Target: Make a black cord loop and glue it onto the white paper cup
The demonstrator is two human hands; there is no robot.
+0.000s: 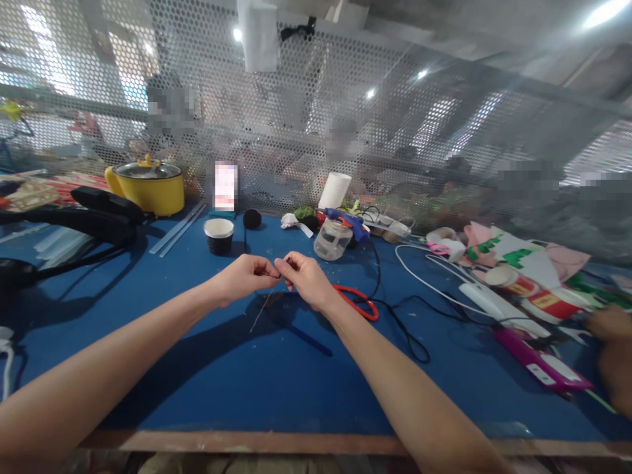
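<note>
My left hand (249,276) and my right hand (306,280) meet above the middle of the blue table (237,395). Both are closed in a fingertip pinch, almost touching each other. A small dark bit shows between the fingertips, too small to name. Below the left fingers hangs a thin pale strand (259,313); whether it is wire or thread I cannot tell. Under the hands lies a dark blue stick (309,339). Beside my right wrist is a red ring (368,309). Beyond the hands stand a black-and-white paper cup (219,240) and a clear plastic jar (332,242).
A black yarn ball (252,219), a phone (226,186) and a yellow pot (153,189) stand farther back. A blue glue gun (348,220) rests by the jar, its cable running right. A purple power strip (540,362) lies near another person's blurred hand (612,329).
</note>
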